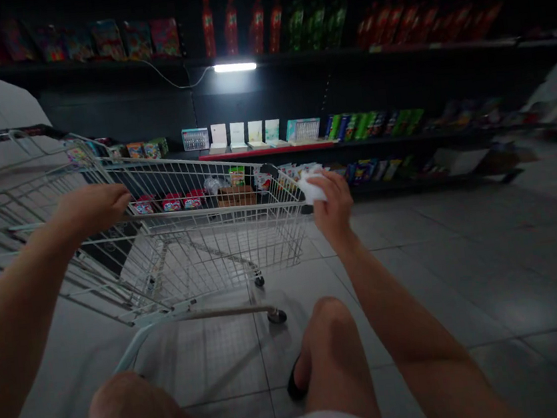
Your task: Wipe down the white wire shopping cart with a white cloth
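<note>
A wire shopping cart [222, 242] stands side-on in front of me on the tiled floor. My left hand [92, 209] is closed at its near top rail, the fingers curled over and partly hidden from me. At the cart's far right corner, my right hand [333, 206] grips a crumpled white cloth [312, 188]. The cloth is pressed against the end of the rim, beside a black corner cap [268, 169]. No goods show inside the wire basket.
Dark shelves behind the cart hold red bottles [258, 23], green bottles [316, 20], boxes and snack packs [374, 124]. A lit lamp [235, 67] hangs under the upper shelf. My bent knees [334, 323] are close to the cart's wheels [277, 316].
</note>
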`<state>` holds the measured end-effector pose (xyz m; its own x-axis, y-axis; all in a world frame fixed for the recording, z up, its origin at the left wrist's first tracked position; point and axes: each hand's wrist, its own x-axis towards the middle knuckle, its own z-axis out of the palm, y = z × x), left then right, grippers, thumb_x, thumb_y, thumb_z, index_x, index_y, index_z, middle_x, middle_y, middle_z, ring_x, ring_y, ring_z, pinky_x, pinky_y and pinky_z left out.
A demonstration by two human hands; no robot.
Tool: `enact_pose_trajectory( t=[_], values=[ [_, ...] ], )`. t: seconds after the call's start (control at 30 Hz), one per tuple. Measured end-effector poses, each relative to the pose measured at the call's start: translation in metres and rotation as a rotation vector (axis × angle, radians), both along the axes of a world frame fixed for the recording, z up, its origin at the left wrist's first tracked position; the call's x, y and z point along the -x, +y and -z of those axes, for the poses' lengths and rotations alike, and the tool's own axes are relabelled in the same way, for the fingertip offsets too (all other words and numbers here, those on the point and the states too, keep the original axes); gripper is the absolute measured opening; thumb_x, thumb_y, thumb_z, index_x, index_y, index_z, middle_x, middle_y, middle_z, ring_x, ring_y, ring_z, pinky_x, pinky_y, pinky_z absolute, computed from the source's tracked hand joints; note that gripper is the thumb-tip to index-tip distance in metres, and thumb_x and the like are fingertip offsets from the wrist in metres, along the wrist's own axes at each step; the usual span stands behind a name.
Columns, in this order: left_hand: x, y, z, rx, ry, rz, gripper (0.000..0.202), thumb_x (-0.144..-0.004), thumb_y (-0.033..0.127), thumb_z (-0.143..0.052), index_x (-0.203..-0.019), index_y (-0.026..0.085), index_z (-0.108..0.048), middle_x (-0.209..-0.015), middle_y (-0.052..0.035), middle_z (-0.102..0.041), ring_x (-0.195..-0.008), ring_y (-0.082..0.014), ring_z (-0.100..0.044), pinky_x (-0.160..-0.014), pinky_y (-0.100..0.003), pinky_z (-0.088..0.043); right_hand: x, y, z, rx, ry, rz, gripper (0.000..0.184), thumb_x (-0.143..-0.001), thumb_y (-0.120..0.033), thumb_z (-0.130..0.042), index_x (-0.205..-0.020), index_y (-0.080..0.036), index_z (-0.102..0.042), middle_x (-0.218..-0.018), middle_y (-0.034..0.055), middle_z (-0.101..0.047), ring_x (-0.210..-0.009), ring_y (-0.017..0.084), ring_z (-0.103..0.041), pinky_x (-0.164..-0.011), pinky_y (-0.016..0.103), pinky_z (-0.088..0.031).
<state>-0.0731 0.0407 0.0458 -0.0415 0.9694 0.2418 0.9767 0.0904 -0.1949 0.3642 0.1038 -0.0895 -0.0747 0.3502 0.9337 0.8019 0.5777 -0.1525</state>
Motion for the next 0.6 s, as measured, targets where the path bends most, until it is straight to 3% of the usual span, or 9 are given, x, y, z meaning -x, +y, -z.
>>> enact_pose_trajectory(
  t=[0.07,0.13,0.23,0.33,0.43,0.5,0.6],
  values=[
    [-0.053,0.012,0.004,0.012,-0.029,0.096,0.050,-0.093,0.046,-0.025,-0.109,0.019,-0.064,-0.111,-0.0129,-0.070,-0.100,-0.0278,-0.063,-0.084,-0.035,-0.046,0.042,0.007,-0.018,0.128,-0.004,-0.076,0.043,-0.080,-0.004,-0.041,-0.112,-0.020,-0.064,-0.118,0.0081,-0.063,-0.115,0.022,-0.057,-0.101,0.041,-0.049],
    [-0.102,0.024,0.013,-0.004,-0.070,0.142,0.057,-0.095,0.050,-0.017,-0.118,0.021,-0.060,-0.116,-0.0111,-0.069,-0.104,-0.0270,-0.064,-0.084,-0.034,-0.047,0.086,0.012,-0.025,0.227,-0.082,-0.182,0.041,-0.080,-0.002,-0.042,-0.109,-0.020,-0.064,-0.110,0.0070,-0.067,-0.105,0.022,-0.060,-0.095,0.041,-0.052],
    [-0.151,0.036,0.029,-0.060,-0.227,0.194,0.070,-0.094,0.058,-0.006,-0.125,0.019,-0.055,-0.113,-0.0145,-0.070,-0.106,-0.0295,-0.065,-0.085,-0.037,-0.048,0.114,0.014,-0.025,0.266,-0.286,-0.328,0.041,-0.083,-0.003,-0.045,-0.115,-0.020,-0.063,-0.115,0.0056,-0.066,-0.108,0.021,-0.059,-0.097,0.041,-0.050],
    [-0.166,0.041,0.040,0.035,-0.140,0.229,0.078,-0.091,0.067,-0.007,-0.125,0.018,-0.057,-0.108,-0.0165,-0.071,-0.103,-0.0320,-0.065,-0.086,-0.042,-0.048,0.077,0.020,-0.028,0.341,-0.475,-0.383,0.041,-0.083,-0.004,-0.046,-0.117,-0.020,-0.062,-0.119,0.0049,-0.065,-0.109,0.019,-0.058,-0.098,0.036,-0.047],
    [-0.162,0.041,0.045,0.157,0.046,0.237,0.082,-0.089,0.070,-0.007,-0.105,0.019,-0.070,-0.104,-0.0165,-0.072,-0.102,-0.0338,-0.066,-0.086,-0.044,-0.047,0.014,0.033,-0.033,0.500,-0.464,-0.271,0.036,-0.081,-0.006,-0.046,-0.109,-0.017,-0.066,-0.109,0.0055,-0.068,-0.100,0.017,-0.061,-0.089,0.031,-0.047],
    [-0.159,0.039,0.046,0.158,0.115,0.271,0.085,-0.091,0.065,-0.004,-0.093,0.018,-0.074,-0.100,-0.0170,-0.072,-0.100,-0.0350,-0.066,-0.084,-0.044,-0.048,-0.017,0.041,-0.034,0.588,-0.412,-0.211,0.033,-0.080,-0.008,-0.047,-0.105,-0.016,-0.067,-0.100,0.0053,-0.070,-0.092,0.017,-0.063,-0.082,0.029,-0.047],
    [-0.155,0.032,0.047,0.105,0.168,0.310,0.083,-0.093,0.059,-0.003,-0.091,0.016,-0.075,-0.095,-0.0172,-0.072,-0.097,-0.0356,-0.067,-0.081,-0.044,-0.048,-0.027,0.041,-0.034,0.654,-0.361,-0.151,0.032,-0.079,-0.014,-0.049,-0.106,-0.015,-0.067,-0.094,0.0053,-0.071,-0.085,0.017,-0.063,-0.076,0.027,-0.045]
  ],
)
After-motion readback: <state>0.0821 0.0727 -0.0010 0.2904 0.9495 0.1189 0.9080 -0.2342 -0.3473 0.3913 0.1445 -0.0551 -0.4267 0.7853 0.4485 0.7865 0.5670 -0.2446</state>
